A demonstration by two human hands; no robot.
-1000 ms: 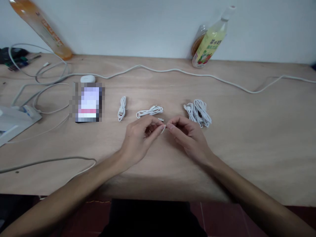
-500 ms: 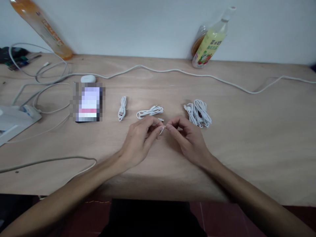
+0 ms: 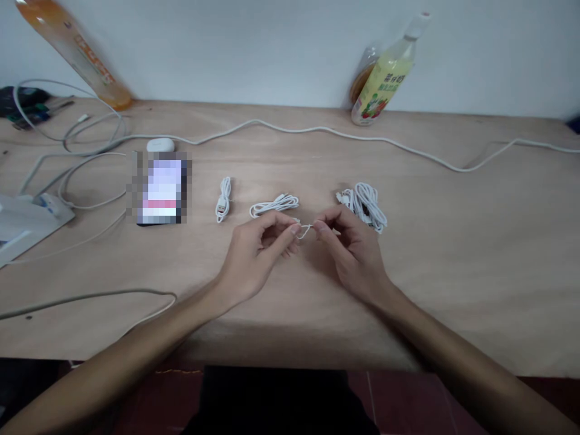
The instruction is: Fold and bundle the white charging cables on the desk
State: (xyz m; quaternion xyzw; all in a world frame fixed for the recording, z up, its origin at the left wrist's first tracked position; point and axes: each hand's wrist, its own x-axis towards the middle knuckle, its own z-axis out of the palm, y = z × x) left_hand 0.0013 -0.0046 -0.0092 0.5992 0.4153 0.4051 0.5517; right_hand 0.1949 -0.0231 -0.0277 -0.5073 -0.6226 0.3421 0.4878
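My left hand (image 3: pixel 258 251) and my right hand (image 3: pixel 351 248) meet over the wooden table (image 3: pixel 453 254), each pinching one end of a thin white twist tie (image 3: pixel 305 229) stretched between their fingertips. Just behind my left hand lies a loosely coiled white cable (image 3: pixel 274 205). A small bundled white cable (image 3: pixel 223 203) lies further left. Behind my right hand sits a pile of several white cables (image 3: pixel 365 205).
A phone (image 3: pixel 159 190) and a white earbud case (image 3: pixel 160 145) lie at the left. A long white cord (image 3: pixel 317 129) crosses the table's back. Two bottles (image 3: pixel 385 72) lean on the wall at the right, an orange bottle (image 3: pixel 77 51) at the left. Loose cords (image 3: pixel 86 136) crowd the left side.
My hands have drawn slightly apart, and the white tie between them has gone from bent to stretched out.
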